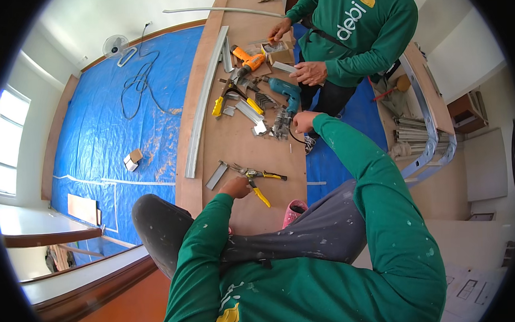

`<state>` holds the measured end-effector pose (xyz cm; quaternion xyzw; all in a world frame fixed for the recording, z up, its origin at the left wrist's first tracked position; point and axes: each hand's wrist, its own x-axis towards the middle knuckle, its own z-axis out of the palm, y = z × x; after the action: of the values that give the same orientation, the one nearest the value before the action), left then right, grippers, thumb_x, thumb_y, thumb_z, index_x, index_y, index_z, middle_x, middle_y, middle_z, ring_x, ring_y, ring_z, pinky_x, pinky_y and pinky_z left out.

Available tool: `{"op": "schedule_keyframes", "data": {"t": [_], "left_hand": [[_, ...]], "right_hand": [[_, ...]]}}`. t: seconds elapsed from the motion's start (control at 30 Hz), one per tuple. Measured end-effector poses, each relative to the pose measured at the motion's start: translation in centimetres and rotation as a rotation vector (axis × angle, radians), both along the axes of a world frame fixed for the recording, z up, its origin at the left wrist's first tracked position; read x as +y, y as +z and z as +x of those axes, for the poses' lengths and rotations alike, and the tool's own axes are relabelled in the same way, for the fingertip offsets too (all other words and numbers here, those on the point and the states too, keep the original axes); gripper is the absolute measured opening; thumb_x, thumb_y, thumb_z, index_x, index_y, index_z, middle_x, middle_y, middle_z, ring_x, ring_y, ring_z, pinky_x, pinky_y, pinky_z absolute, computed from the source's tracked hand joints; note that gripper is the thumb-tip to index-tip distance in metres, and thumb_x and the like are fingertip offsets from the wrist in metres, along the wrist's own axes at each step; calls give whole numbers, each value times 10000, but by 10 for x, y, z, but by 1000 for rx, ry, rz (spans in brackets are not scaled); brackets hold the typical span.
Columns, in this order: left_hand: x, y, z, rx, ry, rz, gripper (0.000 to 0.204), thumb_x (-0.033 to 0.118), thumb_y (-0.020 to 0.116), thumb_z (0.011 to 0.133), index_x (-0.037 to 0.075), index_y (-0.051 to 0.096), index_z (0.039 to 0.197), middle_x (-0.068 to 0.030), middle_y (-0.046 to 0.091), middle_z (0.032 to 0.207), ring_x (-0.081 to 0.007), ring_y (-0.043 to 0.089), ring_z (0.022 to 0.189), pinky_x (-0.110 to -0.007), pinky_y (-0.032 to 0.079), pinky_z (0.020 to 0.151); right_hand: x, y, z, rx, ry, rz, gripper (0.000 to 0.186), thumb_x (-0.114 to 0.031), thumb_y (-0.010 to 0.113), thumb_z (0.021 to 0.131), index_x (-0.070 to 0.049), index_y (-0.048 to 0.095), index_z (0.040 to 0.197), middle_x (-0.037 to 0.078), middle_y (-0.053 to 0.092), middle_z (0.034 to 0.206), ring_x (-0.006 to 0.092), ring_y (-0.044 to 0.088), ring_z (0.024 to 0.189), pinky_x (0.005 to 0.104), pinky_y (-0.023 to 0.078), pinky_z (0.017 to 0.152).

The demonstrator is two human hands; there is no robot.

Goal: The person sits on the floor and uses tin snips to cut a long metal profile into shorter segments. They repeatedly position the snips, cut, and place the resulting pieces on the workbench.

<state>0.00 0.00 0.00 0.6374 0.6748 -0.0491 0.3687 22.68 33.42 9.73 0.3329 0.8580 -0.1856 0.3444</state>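
Note:
My left hand (236,188) rests low on the wooden board, fingers curled, right beside tin snips (260,193) with yellow-and-black handles; what it grips, if anything, is hidden. A short metal channel piece (216,175) lies just beyond that hand. My right hand (305,122) reaches out to the board's right edge, closed, its fingertips by a heap of small metal brackets (282,124); I cannot make out what is in it. Behind the heap lies a teal drill (286,89). An orange drill (251,60) and a yellow-handled hand tool (233,96) lie farther off.
Opposite, a co-worker in green has one hand (279,29) at a small cardboard box (279,51) and the other (311,73) holding a light strip. A long metal channel (207,106) runs along the board's left side. Blue sheeting (153,108) covers the floor, with a fan (115,45).

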Motion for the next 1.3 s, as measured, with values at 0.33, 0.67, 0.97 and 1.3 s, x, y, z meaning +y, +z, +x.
{"op": "schedule_keyframes", "data": {"t": [0.33, 0.67, 0.97, 1.3], "left_hand": [[60, 62, -29, -14, 339, 601, 250, 375, 681, 1007, 152, 793, 1008, -101, 793, 828, -338, 778, 760, -467, 627, 711], [96, 31, -225, 276, 347, 238, 440, 388, 724, 942, 37, 780, 1201, -233, 754, 1256, -422, 703, 1201, -503, 559, 1050], [96, 21, -265, 221, 242, -46, 607, 440, 774, 931, 27, 687, 1367, -258, 709, 1356, -438, 657, 1291, -512, 536, 1091], [110, 8, -291, 212, 185, -95, 838, 586, 614, 1027, 10, 419, 1604, -321, 541, 1540, -504, 539, 1423, -586, 457, 1176]], "right_hand": [[10, -22, 13, -72, -59, -51, 566, -333, 815, 884, -41, 710, 1357, 142, 788, 1184, 298, 762, 981, 432, 597, 834], [-36, -20, -46, -9, 138, -75, 480, -395, 773, 890, -7, 803, 1172, 192, 778, 1237, 374, 741, 1146, 491, 583, 978], [-50, -69, -63, -107, 66, -251, 623, -392, 820, 895, -56, 682, 1401, 141, 770, 1192, 266, 777, 883, 421, 638, 735], [-105, -139, -47, -167, 294, -332, 505, -448, 794, 935, 1, 797, 1167, 185, 789, 1119, 333, 763, 942, 468, 625, 786]]}}
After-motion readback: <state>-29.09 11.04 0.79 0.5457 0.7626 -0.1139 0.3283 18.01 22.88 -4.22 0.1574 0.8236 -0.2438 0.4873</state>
